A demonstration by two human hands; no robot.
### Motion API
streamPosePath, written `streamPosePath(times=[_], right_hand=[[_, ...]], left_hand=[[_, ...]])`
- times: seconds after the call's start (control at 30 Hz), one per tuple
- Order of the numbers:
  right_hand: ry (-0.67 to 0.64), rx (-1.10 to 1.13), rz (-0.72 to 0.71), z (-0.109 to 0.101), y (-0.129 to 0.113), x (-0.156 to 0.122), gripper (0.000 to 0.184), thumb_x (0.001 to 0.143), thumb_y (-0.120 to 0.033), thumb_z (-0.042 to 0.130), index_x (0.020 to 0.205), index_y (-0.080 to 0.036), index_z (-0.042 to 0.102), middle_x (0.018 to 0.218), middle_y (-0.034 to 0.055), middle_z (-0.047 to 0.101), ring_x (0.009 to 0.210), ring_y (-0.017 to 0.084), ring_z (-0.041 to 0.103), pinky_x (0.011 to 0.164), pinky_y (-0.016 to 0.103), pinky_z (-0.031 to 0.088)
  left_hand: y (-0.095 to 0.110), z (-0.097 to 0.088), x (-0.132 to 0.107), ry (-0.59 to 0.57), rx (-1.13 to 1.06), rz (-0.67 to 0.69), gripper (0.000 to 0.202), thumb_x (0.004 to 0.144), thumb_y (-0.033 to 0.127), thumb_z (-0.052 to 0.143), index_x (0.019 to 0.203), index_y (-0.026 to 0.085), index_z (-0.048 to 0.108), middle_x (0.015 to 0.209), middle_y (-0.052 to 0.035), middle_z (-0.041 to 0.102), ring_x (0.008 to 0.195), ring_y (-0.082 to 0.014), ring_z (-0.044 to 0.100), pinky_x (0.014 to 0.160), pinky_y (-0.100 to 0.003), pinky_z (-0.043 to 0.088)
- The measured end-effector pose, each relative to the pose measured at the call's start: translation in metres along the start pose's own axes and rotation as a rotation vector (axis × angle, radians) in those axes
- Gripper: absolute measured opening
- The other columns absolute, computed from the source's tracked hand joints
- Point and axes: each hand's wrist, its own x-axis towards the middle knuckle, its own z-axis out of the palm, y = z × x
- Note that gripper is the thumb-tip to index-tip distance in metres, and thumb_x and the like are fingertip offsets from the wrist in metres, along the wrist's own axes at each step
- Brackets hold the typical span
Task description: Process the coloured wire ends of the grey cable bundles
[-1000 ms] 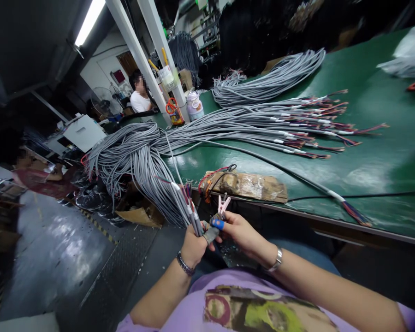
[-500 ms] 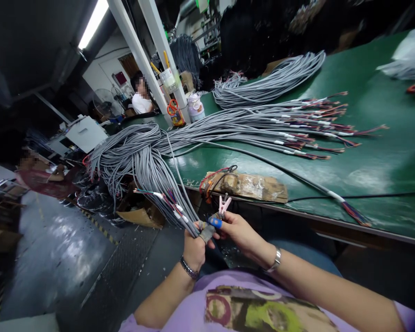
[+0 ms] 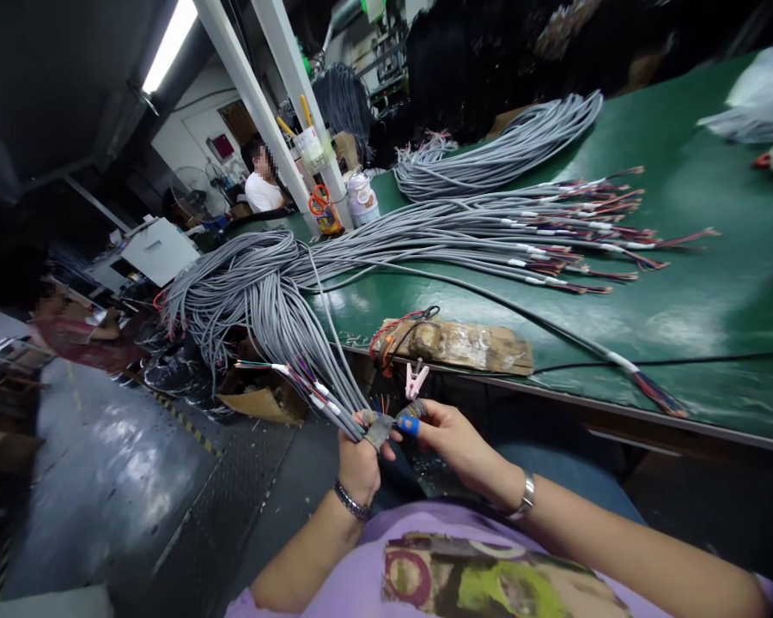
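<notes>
My left hand (image 3: 359, 462) is closed around several grey cables (image 3: 322, 403), which run down from the heap on the bench. White sleeves and bare coloured wire ends stick out to the left of that grip. Grey tape wraps a finger or thumb of this hand. My right hand (image 3: 447, 433) is pinched just to the right, with blue and grey tape on its fingertips. Between the hands, thin coloured wires (image 3: 380, 405) fan upward, and the right fingertips seem to hold a cable end there, partly hidden. A pink clothes peg (image 3: 416, 380) is just above the right hand.
Grey cable bundles (image 3: 232, 266) spread over the green bench (image 3: 702, 326). A wooden block (image 3: 477, 346) with wires sits at its front edge. Beyond stand a lidded cup (image 3: 362, 202) and orange-handled scissors (image 3: 320, 202). Two people are further back; a cardboard box (image 3: 264, 403) is below.
My right hand has drawn slightly to the right, away from the left. Coloured wire tips now show more clearly between them. The left hand keeps its grip on the cables.
</notes>
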Motion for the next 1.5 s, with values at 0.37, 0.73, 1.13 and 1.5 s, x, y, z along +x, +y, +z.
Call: streamPosePath(times=[0.37,0.73,1.13,1.5], right_hand=[[-0.128,0.12,0.1,-0.003,-0.008,0.007,0.039,0.067,-0.05,0.07,0.083,-0.016,0.061,0.06,-0.0018,0.055,0.056,0.011,0.046,0.053,0.024,0.035],[0.032,0.128,0.03,-0.006,0.004,0.006,0.035,0.063,-0.047,0.073,0.066,-0.016,0.057,0.056,-0.0042,0.049,0.053,0.009,0.039,0.052,0.024,0.032],[-0.105,0.45,0.104,-0.035,-0.004,0.032,0.048,0.07,-0.06,0.066,0.083,-0.014,0.066,0.076,0.0039,0.061,0.062,0.011,0.05,0.058,0.024,0.042],[-0.049,0.676,0.051,-0.018,-0.005,0.036,0.04,0.066,-0.052,0.073,0.084,-0.016,0.071,0.07,0.0022,0.064,0.063,0.012,0.054,0.061,0.025,0.044]], left_hand=[[-0.004,-0.005,-0.001,-0.079,0.078,-0.009,0.028,0.068,0.04,0.069,0.063,0.014,0.061,0.055,-0.0017,0.063,0.037,-0.0068,0.045,0.037,-0.019,0.033],[-0.004,-0.004,0.0,-0.082,0.064,-0.003,0.024,0.069,0.035,0.069,0.062,0.013,0.062,0.054,-0.0018,0.064,0.035,-0.0063,0.045,0.036,-0.019,0.031],[0.03,0.005,0.019,-0.435,0.002,-0.261,0.032,0.059,0.039,0.077,0.054,0.012,0.059,0.047,-0.0037,0.062,0.029,-0.0053,0.043,0.03,-0.016,0.026],[0.027,0.007,0.029,-0.486,0.005,-0.32,0.031,0.058,0.035,0.077,0.054,0.011,0.058,0.046,-0.0037,0.063,0.027,-0.005,0.042,0.03,-0.016,0.025]])
